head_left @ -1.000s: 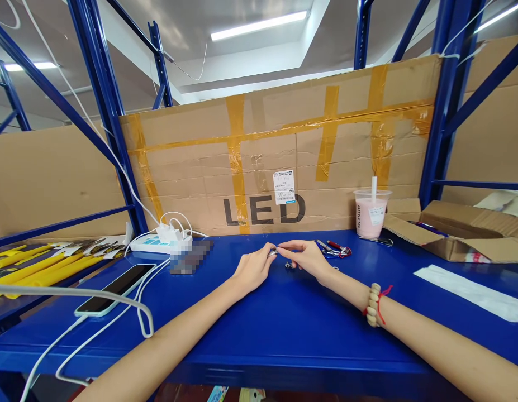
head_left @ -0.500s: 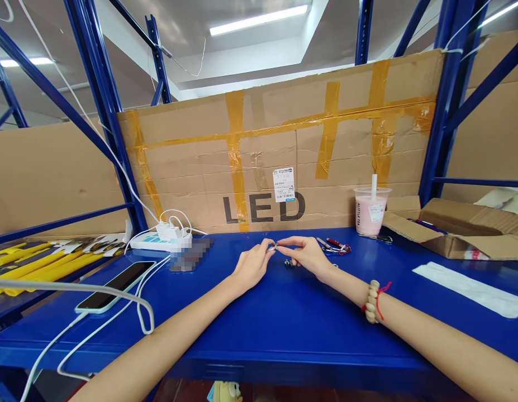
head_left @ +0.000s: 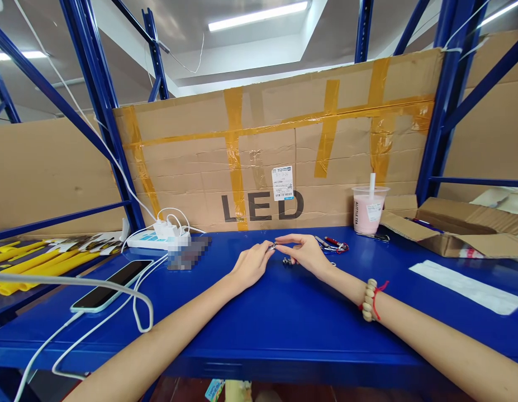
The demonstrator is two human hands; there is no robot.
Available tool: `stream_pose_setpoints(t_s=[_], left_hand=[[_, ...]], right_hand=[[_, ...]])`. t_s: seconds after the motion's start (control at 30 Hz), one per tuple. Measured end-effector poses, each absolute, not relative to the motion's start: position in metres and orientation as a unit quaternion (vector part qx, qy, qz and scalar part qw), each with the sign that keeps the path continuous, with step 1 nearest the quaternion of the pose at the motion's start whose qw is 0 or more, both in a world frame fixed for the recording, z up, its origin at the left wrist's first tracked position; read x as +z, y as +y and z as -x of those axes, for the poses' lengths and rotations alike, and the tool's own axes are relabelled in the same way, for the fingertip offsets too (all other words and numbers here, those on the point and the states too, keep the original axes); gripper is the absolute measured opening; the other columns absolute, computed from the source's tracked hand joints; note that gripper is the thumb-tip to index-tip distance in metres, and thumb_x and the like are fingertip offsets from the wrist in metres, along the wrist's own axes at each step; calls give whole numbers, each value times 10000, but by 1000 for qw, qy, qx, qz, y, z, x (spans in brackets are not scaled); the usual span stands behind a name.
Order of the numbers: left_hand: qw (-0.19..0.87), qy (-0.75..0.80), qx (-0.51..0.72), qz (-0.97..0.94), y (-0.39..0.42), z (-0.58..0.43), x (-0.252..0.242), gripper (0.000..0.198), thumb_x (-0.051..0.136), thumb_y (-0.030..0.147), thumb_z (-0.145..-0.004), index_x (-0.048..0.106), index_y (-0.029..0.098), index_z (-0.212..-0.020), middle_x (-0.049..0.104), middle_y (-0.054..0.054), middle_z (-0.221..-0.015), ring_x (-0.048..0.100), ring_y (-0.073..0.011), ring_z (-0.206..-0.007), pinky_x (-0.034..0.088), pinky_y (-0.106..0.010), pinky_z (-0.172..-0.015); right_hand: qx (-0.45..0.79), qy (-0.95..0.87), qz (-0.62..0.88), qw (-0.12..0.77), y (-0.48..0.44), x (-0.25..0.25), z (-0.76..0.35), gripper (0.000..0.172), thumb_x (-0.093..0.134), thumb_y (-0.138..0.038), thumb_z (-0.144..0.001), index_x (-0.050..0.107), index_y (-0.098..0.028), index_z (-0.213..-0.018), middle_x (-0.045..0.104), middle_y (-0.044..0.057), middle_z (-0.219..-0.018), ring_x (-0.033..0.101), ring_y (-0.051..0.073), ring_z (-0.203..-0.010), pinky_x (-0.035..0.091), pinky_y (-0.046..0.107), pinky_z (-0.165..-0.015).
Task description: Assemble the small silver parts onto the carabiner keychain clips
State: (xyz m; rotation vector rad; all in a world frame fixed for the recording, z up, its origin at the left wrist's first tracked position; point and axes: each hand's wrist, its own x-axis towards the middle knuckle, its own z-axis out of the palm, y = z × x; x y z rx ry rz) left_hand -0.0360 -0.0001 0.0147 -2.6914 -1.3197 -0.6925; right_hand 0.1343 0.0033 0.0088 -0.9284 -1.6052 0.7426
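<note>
Blue tabletop [head_left: 275, 324] | phone [head_left: 112, 286] | power strip [head_left: 142, 239] | small metal pieces [head_left: 287, 261] | drink cup [head_left: 367, 215] | open carton [head_left: 489, 245]

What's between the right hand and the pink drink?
Head view: a bunch of silver and red items lies between right hand and drink, on the tabletop.
</note>
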Motion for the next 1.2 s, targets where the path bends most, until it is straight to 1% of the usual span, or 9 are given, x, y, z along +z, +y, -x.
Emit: stream_pose_setpoints(t_s=[0.13, 0.2, 0.37, 0.57, 0.87, 1.03, 1.2], left_hand=[[12, -425, -224, 877, 0, 37, 15, 248, 229, 323, -954, 431, 230, -1063, 638, -24, -959, 619, -186, -864, 450, -273, -695], [13, -427, -220, 877, 1, 38, 14, 261, 218, 334, -955, 422, 245, -1091, 637, -18, -984, 619, -191, -875, 451, -274, -679], [43, -429, -217, 876, 4, 39, 13, 274, 218, 346, -954, 411, 247, -1121, 622, -32, -1024, 598, -201, -941, 453, -283, -710], [65, -424, -211, 878, 5, 38, 12, 250, 229, 330, -953, 431, 234, -1062, 618, -26, -935, 596, -183, -879, 449, -277, -729], [48, -418, -217, 881, 4, 38, 12, 217, 274, 335, -944, 443, 221, -1017, 620, -29, -917, 595, -187, -868, 442, -286, -737], [42, -416, -223, 881, 3, 39, 12, 217, 298, 343, -937, 457, 229, -1032, 627, -25, -937, 597, -186, -886, 441, -283, -756], [15, -408, -226, 885, 3, 39, 12, 244, 274, 353, -940, 452, 238, -1061, 634, -20, -957, 613, -197, -876, 451, -281, -708]], right_hand=[[284, -689, 393, 539, 3, 9, -135, 333, 691, -386, -643, 696, -134, -861, 703, 92, -864, 475, 53, -359, 409, 219, -373], [273, -692, 397, 537, 2, 10, -135, 318, 690, -382, -646, 698, -135, -847, 706, 85, -838, 473, 55, -354, 414, 220, -377], [268, -690, 402, 539, 0, 12, -134, 303, 690, -381, -642, 700, -137, -823, 707, 78, -823, 468, 56, -348, 420, 224, -384], [268, -691, 402, 538, 1, 11, -135, 306, 686, -376, -646, 699, -136, -835, 708, 78, -825, 464, 55, -347, 411, 221, -380], [265, -701, 403, 525, 1, 12, -136, 321, 691, -396, -640, 701, -134, -824, 710, 82, -821, 462, 57, -343, 400, 220, -365], [277, -699, 399, 524, 1, 12, -136, 329, 701, -394, -624, 702, -133, -825, 710, 80, -809, 448, 50, -341, 396, 215, -359], [300, -691, 395, 526, 0, 13, -135, 321, 697, -376, -628, 698, -130, -833, 708, 78, -819, 439, 39, -343, 397, 209, -366]])
